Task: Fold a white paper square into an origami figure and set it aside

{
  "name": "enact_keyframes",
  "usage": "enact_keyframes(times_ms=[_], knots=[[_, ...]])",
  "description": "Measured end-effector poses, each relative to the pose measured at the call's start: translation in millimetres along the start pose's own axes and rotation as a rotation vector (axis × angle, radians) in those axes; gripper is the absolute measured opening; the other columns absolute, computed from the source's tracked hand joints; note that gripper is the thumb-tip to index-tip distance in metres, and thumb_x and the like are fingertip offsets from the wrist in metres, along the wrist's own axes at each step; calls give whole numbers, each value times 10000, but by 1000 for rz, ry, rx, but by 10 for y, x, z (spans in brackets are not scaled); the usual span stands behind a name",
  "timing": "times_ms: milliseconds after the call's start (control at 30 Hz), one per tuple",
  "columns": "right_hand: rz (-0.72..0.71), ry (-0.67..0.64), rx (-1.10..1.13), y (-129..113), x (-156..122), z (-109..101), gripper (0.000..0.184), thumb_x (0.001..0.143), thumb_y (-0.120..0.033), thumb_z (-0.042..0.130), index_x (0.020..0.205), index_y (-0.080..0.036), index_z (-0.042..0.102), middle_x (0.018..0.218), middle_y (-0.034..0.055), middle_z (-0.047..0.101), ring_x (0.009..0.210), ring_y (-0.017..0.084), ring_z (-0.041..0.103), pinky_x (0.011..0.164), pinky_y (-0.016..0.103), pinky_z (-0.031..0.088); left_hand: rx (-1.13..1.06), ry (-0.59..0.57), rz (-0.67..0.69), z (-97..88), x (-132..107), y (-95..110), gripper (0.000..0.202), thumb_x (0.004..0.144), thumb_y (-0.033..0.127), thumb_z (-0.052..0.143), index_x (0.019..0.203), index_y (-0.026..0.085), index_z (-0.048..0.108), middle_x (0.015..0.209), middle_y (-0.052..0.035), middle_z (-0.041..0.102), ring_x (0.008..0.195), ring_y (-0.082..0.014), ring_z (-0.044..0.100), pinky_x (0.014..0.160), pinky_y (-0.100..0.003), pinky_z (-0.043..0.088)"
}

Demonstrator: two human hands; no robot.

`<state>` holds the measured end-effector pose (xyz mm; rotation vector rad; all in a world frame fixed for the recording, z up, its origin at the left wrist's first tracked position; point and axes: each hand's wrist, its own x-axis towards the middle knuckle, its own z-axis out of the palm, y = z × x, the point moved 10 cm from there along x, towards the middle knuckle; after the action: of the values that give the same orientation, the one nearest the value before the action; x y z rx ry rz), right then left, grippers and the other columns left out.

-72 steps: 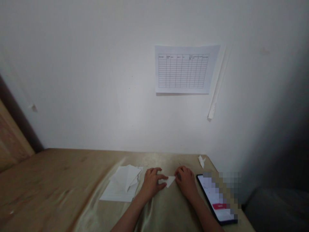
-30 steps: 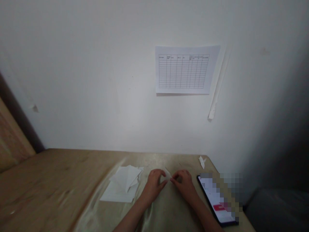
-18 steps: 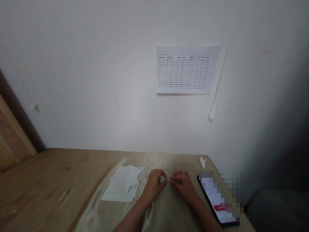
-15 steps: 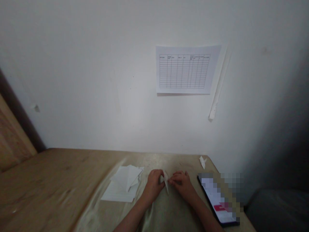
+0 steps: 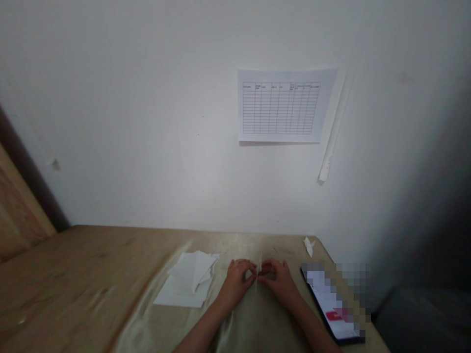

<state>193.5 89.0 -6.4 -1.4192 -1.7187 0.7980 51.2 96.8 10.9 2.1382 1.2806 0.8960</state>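
Observation:
Between my two hands stands a small folded piece of paper (image 5: 256,285), seen almost edge-on as a thin pale strip. My left hand (image 5: 239,278) pinches it from the left with thumb and fingers. From the right, my right hand (image 5: 276,279) pinches the same paper, its fingertips almost meeting those of the left. The details of the folds are too small to make out. Left of my hands lies a stack of white paper sheets (image 5: 180,293), with folded, pointed white paper (image 5: 194,269) on top.
A phone (image 5: 333,304) with a lit, partly blurred screen lies at the table's right edge. Behind it sits a small folded white paper piece (image 5: 309,247). The brown table (image 5: 91,284) meets a white wall bearing a printed grid sheet (image 5: 283,107).
The folded paper has turned from slanted to nearly upright and edge-on. My left hand's fingers have closed in on it from the left, and my fingertips are nearer each other.

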Motion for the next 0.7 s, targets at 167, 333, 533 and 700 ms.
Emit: enact_keyframes(times_ms=[167,333,533,700], knots=[[13,9,-3,52,3,-11,290,754,-365,673,1021,-252,652,1001,20,758,1027,258,693,1194,572,-91,2,-54,-51,35,-17,-10,170,876,312,587,957,283,734,1133,-26,743,1217,-265,576,1183,-596,178],[3,20,7,49,7,-33,274,757,-379,672,1000,-253,665,1045,31,744,996,262,700,1185,591,-104,-28,-53,-73,26,-31,-10,171,862,374,631,974,299,736,1123,-10,741,1213,-259,583,1200,-612,114],[-10,16,-29,27,0,-39,235,763,-357,657,973,-253,683,1033,28,734,988,256,696,1185,604,-80,-34,-69,-74,35,-38,-20,212,819,421,696,985,295,727,1138,-15,735,1193,-258,599,1206,-618,87],[-17,17,-49,28,0,-45,207,822,-395,609,955,-261,694,1061,29,727,1014,251,681,1192,592,-66,-10,-67,-75,40,-39,-19,192,816,407,699,967,292,721,1127,2,736,1168,-255,617,1206,-625,78]])
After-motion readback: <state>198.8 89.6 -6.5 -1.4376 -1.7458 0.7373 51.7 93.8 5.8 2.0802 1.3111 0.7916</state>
